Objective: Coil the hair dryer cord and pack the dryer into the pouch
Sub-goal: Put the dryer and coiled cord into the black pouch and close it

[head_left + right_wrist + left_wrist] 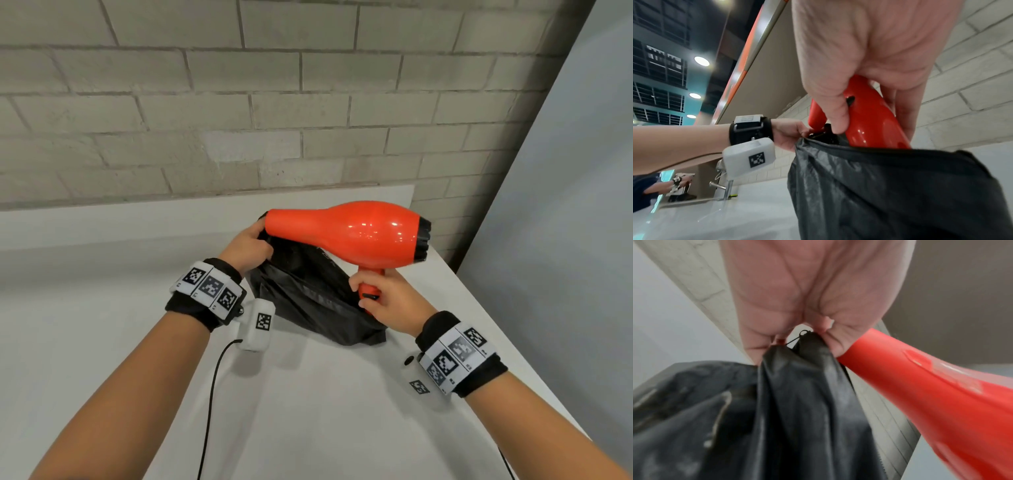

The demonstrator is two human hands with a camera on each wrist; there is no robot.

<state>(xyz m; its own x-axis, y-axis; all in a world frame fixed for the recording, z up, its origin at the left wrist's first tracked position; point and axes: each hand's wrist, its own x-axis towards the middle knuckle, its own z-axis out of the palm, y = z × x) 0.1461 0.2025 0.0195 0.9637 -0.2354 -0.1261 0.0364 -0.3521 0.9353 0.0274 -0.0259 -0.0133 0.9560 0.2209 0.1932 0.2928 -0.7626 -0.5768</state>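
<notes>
Head view: our left hand pinches the pouch rim, right hand grips the dryer handle; we'd widen the mouth & feed it handle-first w/ cord tucked.

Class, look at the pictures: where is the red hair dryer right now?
In the head view, centre-right, the hair dryer is held by its handle in the right hand, above the black pouch.

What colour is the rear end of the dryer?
Black, on the red dryer; its rear end shows best in the head view.
</notes>
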